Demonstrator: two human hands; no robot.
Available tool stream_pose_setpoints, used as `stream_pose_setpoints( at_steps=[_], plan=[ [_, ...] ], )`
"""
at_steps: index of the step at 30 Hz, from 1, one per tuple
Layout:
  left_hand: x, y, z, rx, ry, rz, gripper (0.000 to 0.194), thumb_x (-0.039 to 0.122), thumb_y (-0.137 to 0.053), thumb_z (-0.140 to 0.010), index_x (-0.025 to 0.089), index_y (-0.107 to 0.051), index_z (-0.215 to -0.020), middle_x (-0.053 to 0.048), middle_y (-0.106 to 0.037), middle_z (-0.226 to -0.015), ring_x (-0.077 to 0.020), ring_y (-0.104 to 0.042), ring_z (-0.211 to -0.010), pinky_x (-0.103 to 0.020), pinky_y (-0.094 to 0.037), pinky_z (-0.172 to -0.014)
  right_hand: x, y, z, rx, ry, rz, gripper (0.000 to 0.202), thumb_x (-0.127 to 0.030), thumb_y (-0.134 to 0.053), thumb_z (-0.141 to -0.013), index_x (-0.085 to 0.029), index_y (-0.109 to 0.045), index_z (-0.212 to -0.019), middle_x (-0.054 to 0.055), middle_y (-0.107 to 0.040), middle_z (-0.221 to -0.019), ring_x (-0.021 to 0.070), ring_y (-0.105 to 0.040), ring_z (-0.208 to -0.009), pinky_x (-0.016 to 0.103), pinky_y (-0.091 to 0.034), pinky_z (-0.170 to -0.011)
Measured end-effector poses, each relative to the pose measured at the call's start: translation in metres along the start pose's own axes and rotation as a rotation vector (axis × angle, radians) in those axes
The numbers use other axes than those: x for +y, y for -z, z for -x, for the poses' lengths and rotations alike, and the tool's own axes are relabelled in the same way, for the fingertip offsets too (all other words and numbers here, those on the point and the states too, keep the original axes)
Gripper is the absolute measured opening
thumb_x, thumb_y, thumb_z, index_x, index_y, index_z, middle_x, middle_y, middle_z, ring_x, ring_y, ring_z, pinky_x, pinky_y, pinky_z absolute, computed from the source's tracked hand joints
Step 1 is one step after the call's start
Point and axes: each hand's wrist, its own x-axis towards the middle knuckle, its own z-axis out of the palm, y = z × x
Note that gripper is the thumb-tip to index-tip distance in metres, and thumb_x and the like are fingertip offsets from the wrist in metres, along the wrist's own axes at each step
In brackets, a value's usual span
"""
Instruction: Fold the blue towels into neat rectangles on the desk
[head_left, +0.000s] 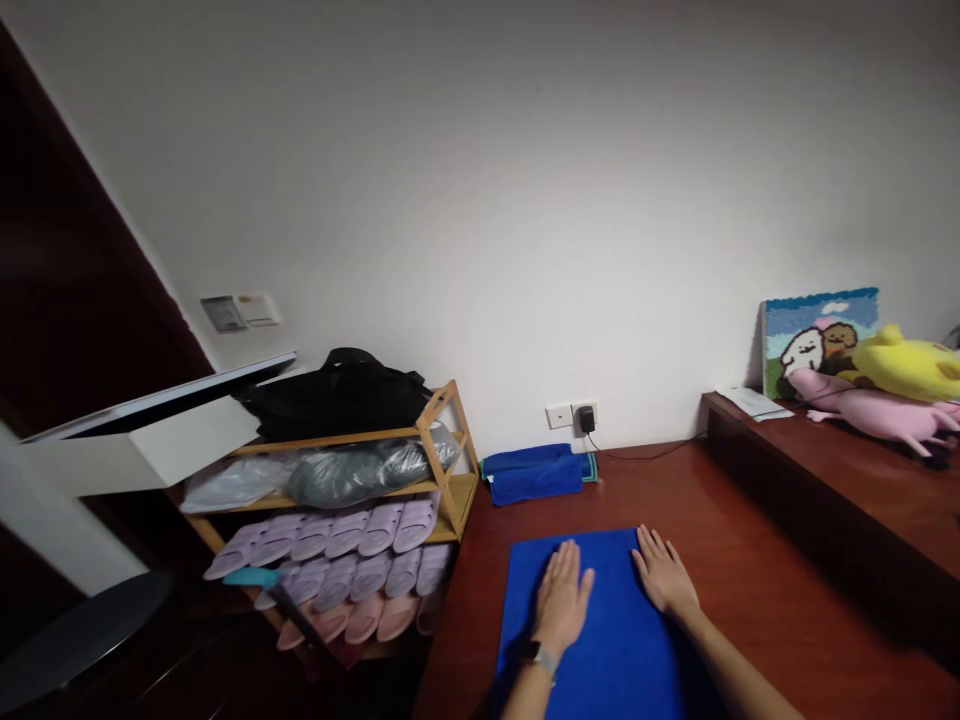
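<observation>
A blue cloth lies flat on the reddish-brown wooden table, its near end running out of the bottom of the view. My left hand rests on the cloth's left half with the fingers stretched forward and the thumb apart; a watch is on that wrist. Along the cloth's right edge lies my right hand, palm down, its fingers extended near the far right corner. Neither hand grips anything. Beyond them, by the wall, sits a folded blue cloth on top of a teal-edged one.
Left of the table stands a wooden shoe rack with several slippers and a black bag on top. A charger is plugged into the wall, its cable trailing right. Plush toys and a dog picture occupy the raised ledge.
</observation>
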Motion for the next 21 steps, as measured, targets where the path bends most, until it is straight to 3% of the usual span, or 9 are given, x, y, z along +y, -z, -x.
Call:
stream_pose_setpoints(
  at_steps=[2,4,6,8,12,17,21],
  plan=[
    [0.047,-0.021,-0.024,-0.099,-0.101,0.020,0.072,0.054,-0.011,-0.108,0.015,-0.027,-0.166,-0.008,-0.028,-0.173,-0.0239,-0.021,-0.161,-0.047,-0.022,-0.133,0.001,0.001,0.001,0.001,0.021,0.011,0.069,-0.045,-0.016,-0.104,-0.016,-0.028,-0.166,0.005,-0.025,-0.173,0.0227,-0.019,-0.161,0.045,-0.014,-0.131],
    [0.079,-0.041,-0.043,-0.167,-0.136,0.042,0.074,0.053,-0.006,-0.107,0.014,-0.024,-0.167,-0.009,-0.026,-0.173,-0.0241,-0.018,-0.162,-0.048,-0.020,-0.133,0.002,0.002,0.002,0.000,0.058,0.031,0.066,-0.040,-0.020,-0.104,-0.018,-0.032,-0.165,0.005,-0.025,-0.173,0.0232,-0.019,-0.161,0.046,-0.015,-0.130],
    [0.093,-0.055,-0.054,-0.200,-0.135,0.066,0.076,0.054,-0.004,-0.106,0.013,-0.023,-0.167,-0.011,-0.026,-0.173,-0.0251,-0.018,-0.162,-0.050,-0.020,-0.133,0.003,0.002,0.003,-0.008,0.085,0.048,0.065,-0.037,-0.022,-0.103,-0.018,-0.033,-0.164,0.005,-0.024,-0.173,0.0235,-0.018,-0.162,0.045,-0.016,-0.130],
    [0.089,-0.061,-0.059,-0.202,-0.128,0.076,0.077,0.055,-0.004,-0.105,0.013,-0.025,-0.167,-0.011,-0.027,-0.173,-0.0256,-0.018,-0.161,-0.049,-0.019,-0.133,0.002,0.004,0.003,-0.016,0.076,0.057,0.067,-0.037,-0.020,-0.103,-0.015,-0.031,-0.165,0.006,-0.023,-0.173,0.0233,-0.018,-0.162,0.044,-0.016,-0.131],
    [0.040,-0.046,-0.049,-0.162,-0.086,0.025,0.079,0.058,-0.005,-0.105,0.013,-0.024,-0.167,-0.010,-0.025,-0.173,-0.0248,-0.018,-0.162,-0.048,-0.018,-0.133,-0.004,0.008,0.002,-0.007,0.007,0.047,0.069,-0.040,-0.014,-0.104,-0.011,-0.024,-0.166,0.005,-0.023,-0.173,0.0219,-0.018,-0.161,0.043,-0.015,-0.131],
    [-0.052,0.005,-0.023,-0.170,0.135,-0.084,0.086,0.065,-0.007,-0.104,0.007,-0.022,-0.166,-0.013,-0.019,-0.174,-0.0273,-0.016,-0.162,-0.048,-0.018,-0.133,-0.006,0.009,0.003,-0.020,-0.014,0.022,0.071,-0.044,-0.012,-0.103,-0.013,-0.023,-0.166,0.003,-0.023,-0.174,0.0208,-0.017,-0.162,0.042,-0.013,-0.132],
    [-0.107,0.040,-0.002,-0.204,0.227,-0.115,0.089,0.066,-0.010,-0.104,0.002,-0.025,-0.165,-0.016,-0.020,-0.173,-0.0263,-0.018,-0.161,-0.045,-0.019,-0.133,-0.005,0.008,0.004,-0.017,-0.024,0.032,0.072,-0.046,-0.012,-0.103,-0.014,-0.024,-0.166,0.002,-0.024,-0.174,0.0203,-0.018,-0.161,0.041,-0.013,-0.132]
  ],
)
